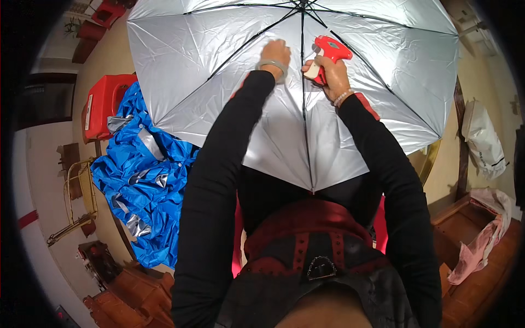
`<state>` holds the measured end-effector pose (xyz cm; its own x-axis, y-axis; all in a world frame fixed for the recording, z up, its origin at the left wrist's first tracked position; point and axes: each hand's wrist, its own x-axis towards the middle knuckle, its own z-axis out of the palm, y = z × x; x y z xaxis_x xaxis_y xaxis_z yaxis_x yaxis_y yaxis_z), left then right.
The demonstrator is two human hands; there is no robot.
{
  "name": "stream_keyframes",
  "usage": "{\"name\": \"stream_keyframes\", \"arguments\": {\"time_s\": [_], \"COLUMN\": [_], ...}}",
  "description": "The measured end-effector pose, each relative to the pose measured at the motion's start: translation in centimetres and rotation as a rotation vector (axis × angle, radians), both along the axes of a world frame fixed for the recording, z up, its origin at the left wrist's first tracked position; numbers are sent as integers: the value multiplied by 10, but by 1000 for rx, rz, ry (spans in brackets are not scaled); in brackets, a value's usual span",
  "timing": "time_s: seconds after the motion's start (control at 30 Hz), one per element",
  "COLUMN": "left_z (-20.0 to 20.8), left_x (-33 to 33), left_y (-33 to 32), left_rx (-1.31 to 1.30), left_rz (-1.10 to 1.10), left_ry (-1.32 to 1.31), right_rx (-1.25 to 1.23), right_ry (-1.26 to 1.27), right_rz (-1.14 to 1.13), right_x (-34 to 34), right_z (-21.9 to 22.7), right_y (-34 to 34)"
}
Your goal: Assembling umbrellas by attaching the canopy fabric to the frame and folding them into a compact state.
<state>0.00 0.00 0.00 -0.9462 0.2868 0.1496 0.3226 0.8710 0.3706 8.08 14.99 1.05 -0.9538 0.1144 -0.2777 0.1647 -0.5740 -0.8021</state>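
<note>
An opened umbrella [191,71] with silver fabric and thin black ribs spreads across my lap and the space ahead, its inner side toward me. My right hand [334,76] is closed round the handle of a red and white tagging gun [332,49], just right of the middle rib. To the left of that rib, my left hand [276,53] has its fingers curled down onto the silver fabric, closed on it. The fingertips of this hand are hidden from view.
Crumpled blue fabric with silver patches [145,186] lies on the left, by a red plastic stool [104,106]. A white sack [484,139] is at the right. Nearer on that side, a pinkish cloth [476,249] drapes over brown wooden furniture [492,273].
</note>
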Motion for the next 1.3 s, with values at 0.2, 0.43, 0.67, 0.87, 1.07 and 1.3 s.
{"name": "stream_keyframes", "arguments": {"time_s": [0.2,0.43,0.67,0.87,1.07,1.3], "left_z": [-11,-9,-23,-23,-21,-19], "left_x": [30,6,15,16,18,19], "left_y": [31,-15,-12,-9,-10,-11], "left_rx": [445,213,472,444,480,455], "left_rz": [26,-119,10,29,21,23], "left_ry": [-96,32,13,82,88,81], "right_rx": [81,143,-41,-37,9,-103], "right_ry": [-42,-97,-82,-175,-192,-212], "right_rz": [71,346,293,226,242,213], "right_x": [0,-4,-8,-14,-14,-11], "right_z": [10,17,5,2,3,5], "right_y": [10,14,-5,-19,-22,-25]}}
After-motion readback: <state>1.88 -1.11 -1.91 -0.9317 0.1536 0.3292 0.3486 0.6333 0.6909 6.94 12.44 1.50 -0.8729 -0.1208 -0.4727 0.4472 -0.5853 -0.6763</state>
